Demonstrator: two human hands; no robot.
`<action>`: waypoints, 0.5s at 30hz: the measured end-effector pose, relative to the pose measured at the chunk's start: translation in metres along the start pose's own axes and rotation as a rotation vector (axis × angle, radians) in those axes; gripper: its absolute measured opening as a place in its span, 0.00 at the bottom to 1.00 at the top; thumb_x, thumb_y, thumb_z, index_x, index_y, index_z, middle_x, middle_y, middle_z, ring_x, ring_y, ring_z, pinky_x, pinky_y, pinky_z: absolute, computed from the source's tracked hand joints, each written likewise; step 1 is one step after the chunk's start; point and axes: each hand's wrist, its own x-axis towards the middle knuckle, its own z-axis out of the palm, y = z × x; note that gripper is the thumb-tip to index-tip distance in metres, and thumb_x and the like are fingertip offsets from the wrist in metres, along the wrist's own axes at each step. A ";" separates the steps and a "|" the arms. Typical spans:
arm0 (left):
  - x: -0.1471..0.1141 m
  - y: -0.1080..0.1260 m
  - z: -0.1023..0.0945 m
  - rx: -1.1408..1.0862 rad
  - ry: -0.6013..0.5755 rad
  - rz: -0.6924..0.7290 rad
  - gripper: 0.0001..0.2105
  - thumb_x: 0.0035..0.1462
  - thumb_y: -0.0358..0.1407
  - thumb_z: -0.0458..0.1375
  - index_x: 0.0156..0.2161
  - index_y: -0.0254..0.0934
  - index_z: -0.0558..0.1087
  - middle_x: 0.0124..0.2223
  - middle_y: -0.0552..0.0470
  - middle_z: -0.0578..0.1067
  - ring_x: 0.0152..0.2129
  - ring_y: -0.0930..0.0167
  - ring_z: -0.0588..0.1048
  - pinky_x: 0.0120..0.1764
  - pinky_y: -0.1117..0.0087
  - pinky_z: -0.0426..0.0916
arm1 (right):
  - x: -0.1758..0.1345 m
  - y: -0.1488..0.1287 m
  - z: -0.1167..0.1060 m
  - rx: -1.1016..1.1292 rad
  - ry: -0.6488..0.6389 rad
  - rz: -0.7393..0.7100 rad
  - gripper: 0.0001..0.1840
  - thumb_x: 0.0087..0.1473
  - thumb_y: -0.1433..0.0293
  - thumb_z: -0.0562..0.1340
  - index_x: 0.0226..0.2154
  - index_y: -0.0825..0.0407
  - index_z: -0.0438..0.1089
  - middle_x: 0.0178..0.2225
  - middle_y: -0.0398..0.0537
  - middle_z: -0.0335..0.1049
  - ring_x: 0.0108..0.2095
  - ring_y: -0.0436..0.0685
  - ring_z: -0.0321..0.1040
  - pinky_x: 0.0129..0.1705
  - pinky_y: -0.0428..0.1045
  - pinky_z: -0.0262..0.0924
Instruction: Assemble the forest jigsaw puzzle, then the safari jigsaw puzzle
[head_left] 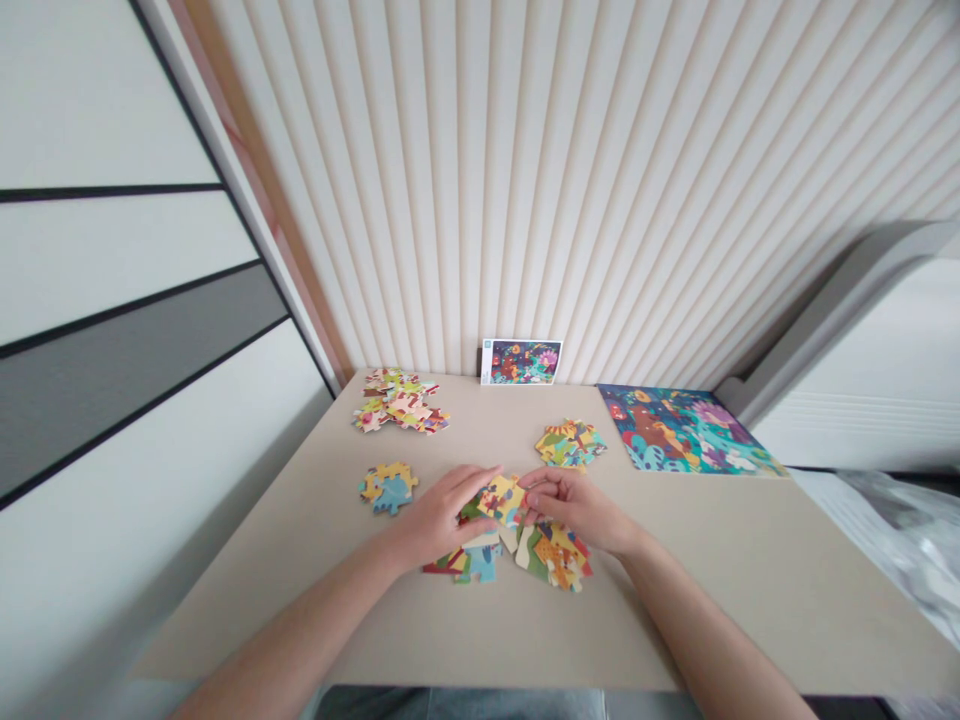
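Note:
My left hand [452, 512] curls its thumb and fingers around jigsaw puzzle pieces; a yellow patterned puzzle piece [501, 498] shows on top. At that piece's right edge, the fingers of my right hand [568, 505] are closed in a pinch and partly hide what they grip. Below my hands lies a loose heap of pieces, with a light blue piece [480, 565] at its left and an orange-and-yellow piece [561, 562] at its right. Some of the heap is covered by my hands.
Separate piles stand around: pink-and-green pieces [401, 402] at the back left, yellow-and-blue pieces [388, 487] at left, yellow-green pieces [570, 442] behind my right hand. A small picture card [522, 362] leans against the ribbed wall. A finished-looking colourful picture sheet [686, 430] lies at right.

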 end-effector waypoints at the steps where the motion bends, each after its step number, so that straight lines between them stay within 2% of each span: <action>1: 0.001 0.000 0.000 0.015 0.000 0.022 0.29 0.63 0.41 0.61 0.67 0.46 0.60 0.58 0.44 0.71 0.55 0.61 0.70 0.58 0.57 0.66 | 0.001 0.001 0.003 0.010 -0.012 0.013 0.26 0.53 0.51 0.69 0.46 0.50 0.71 0.32 0.46 0.78 0.35 0.55 0.77 0.41 0.51 0.69; 4: 0.002 0.000 -0.003 0.095 0.017 0.062 0.25 0.63 0.42 0.62 0.63 0.45 0.65 0.55 0.44 0.73 0.52 0.61 0.72 0.56 0.58 0.67 | -0.002 -0.003 0.003 -0.034 -0.016 0.017 0.25 0.54 0.50 0.68 0.46 0.50 0.71 0.33 0.46 0.78 0.34 0.54 0.75 0.39 0.50 0.67; 8: -0.003 -0.001 -0.025 0.277 0.095 0.052 0.23 0.61 0.44 0.63 0.60 0.44 0.68 0.52 0.45 0.74 0.51 0.59 0.72 0.56 0.56 0.65 | -0.016 -0.018 -0.021 -0.388 -0.019 -0.017 0.18 0.55 0.52 0.67 0.35 0.51 0.74 0.30 0.44 0.75 0.29 0.52 0.68 0.32 0.47 0.62; 11: -0.018 -0.006 -0.049 0.441 0.273 -0.075 0.22 0.61 0.45 0.62 0.59 0.43 0.68 0.56 0.43 0.72 0.55 0.56 0.69 0.60 0.53 0.61 | -0.027 -0.024 -0.042 -0.642 -0.110 0.003 0.13 0.51 0.59 0.70 0.36 0.49 0.77 0.31 0.43 0.74 0.31 0.54 0.66 0.34 0.48 0.60; 13: -0.034 -0.013 -0.060 0.535 0.386 -0.206 0.22 0.62 0.46 0.61 0.58 0.42 0.68 0.58 0.41 0.70 0.57 0.53 0.67 0.61 0.50 0.58 | -0.029 -0.021 -0.050 -0.752 -0.143 0.018 0.14 0.47 0.62 0.72 0.39 0.48 0.78 0.34 0.43 0.74 0.35 0.55 0.67 0.37 0.48 0.61; 15: -0.053 -0.023 -0.064 0.582 0.420 -0.320 0.22 0.61 0.48 0.60 0.57 0.41 0.68 0.58 0.40 0.69 0.57 0.52 0.67 0.60 0.49 0.60 | -0.029 -0.017 -0.053 -0.827 -0.145 0.017 0.17 0.45 0.64 0.73 0.40 0.48 0.78 0.37 0.44 0.73 0.37 0.56 0.67 0.39 0.48 0.61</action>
